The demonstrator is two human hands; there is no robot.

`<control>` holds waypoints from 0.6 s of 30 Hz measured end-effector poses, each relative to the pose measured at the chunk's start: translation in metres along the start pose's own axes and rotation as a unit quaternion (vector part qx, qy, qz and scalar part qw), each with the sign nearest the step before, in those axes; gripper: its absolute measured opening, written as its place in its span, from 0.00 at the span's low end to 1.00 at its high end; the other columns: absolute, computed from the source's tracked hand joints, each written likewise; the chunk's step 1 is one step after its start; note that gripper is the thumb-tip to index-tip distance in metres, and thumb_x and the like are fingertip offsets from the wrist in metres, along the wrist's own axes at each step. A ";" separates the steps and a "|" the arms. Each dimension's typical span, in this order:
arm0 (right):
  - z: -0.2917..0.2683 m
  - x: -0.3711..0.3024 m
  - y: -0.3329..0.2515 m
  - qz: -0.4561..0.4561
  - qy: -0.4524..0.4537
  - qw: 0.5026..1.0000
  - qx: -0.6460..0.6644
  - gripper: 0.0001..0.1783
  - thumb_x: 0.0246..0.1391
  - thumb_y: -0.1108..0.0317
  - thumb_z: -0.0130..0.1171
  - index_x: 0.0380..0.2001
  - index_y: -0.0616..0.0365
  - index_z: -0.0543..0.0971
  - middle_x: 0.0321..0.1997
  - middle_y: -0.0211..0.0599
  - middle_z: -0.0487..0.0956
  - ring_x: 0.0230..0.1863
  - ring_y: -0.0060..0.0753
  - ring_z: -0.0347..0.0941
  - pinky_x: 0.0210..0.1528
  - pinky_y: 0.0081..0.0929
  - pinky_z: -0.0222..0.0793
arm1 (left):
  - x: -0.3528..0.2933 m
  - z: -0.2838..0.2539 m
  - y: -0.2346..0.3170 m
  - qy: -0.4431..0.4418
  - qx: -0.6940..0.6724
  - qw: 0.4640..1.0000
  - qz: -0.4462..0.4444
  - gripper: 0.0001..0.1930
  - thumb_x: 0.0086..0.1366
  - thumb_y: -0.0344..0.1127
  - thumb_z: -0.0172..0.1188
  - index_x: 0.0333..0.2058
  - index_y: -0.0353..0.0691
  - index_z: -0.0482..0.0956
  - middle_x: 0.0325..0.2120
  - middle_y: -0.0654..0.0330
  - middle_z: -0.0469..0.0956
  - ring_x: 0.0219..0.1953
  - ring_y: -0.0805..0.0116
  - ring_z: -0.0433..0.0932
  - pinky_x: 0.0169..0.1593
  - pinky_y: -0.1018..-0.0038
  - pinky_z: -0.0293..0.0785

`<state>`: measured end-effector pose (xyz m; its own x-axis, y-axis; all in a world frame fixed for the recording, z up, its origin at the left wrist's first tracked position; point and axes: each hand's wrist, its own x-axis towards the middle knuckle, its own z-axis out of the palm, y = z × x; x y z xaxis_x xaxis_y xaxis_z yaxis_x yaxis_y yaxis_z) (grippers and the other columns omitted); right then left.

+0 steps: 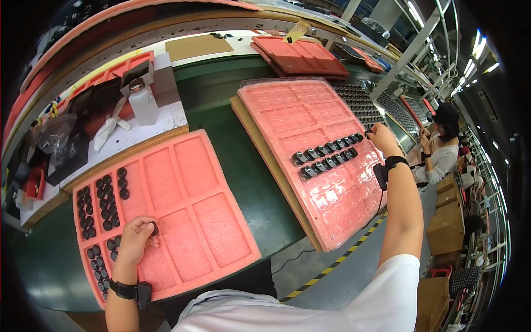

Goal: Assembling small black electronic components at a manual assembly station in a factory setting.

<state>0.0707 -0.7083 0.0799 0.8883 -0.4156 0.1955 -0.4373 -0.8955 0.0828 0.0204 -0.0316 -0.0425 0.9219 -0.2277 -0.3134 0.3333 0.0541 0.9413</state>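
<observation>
My left hand (138, 237) pinches a small black cylindrical part (154, 227) above a pink foam tray (221, 202) with recessed compartments. Similar black parts (105, 202) stand in rows in its left compartments. Farther right, my right hand (383, 138) is closed at the far right end of a row of black cylindrical parts (326, 148). Its fingertips are on a small black part (367, 134), mostly covered by the fingers. These rows lie across a clear plastic blister tray (343, 193) stacked over pink foam. Each wrist wears a black band.
A white bottle (143, 102) with a brown cap stands on a white-topped ledge at left. Red trays (301, 55) are stacked at the back. Beyond my right hand lies a tray full of dark parts (358, 104). A co-worker (442, 141) sits at the far right, near cardboard boxes (445, 224).
</observation>
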 end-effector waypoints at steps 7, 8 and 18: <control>0.021 0.013 0.000 0.001 -0.002 0.999 0.039 0.13 0.45 0.63 0.60 0.30 0.60 0.74 0.28 0.46 0.77 0.34 0.48 0.74 0.36 0.38 0.68 | 0.001 -0.002 -0.001 -0.002 -0.027 1.000 0.014 0.08 0.63 0.31 0.53 0.38 0.33 0.73 0.23 0.61 0.75 0.18 0.74 0.74 0.23 0.78 0.76; 0.023 0.013 0.000 -0.001 -0.002 0.999 0.039 0.13 0.45 0.63 0.60 0.30 0.60 0.74 0.28 0.46 0.77 0.34 0.48 0.74 0.36 0.38 0.68 | 0.001 -0.002 -0.001 -0.001 -0.028 1.000 0.014 0.08 0.63 0.31 0.53 0.38 0.33 0.73 0.23 0.61 0.75 0.18 0.74 0.74 0.23 0.78 0.76; -0.011 -0.008 -0.035 -0.107 0.050 0.988 0.097 0.15 0.47 0.60 0.57 0.33 0.61 0.77 0.32 0.49 0.78 0.37 0.48 0.74 0.41 0.37 0.69 | 0.001 0.001 0.001 -0.014 -0.036 0.999 0.017 0.10 0.62 0.29 0.54 0.40 0.33 0.73 0.25 0.61 0.75 0.21 0.74 0.75 0.27 0.79 0.77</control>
<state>0.0773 -0.6716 0.0863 0.9349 -0.2036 0.2906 -0.1963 -0.9790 -0.0545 0.0216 -0.0331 -0.0414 0.9276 -0.2516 -0.2761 0.3155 0.1321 0.9397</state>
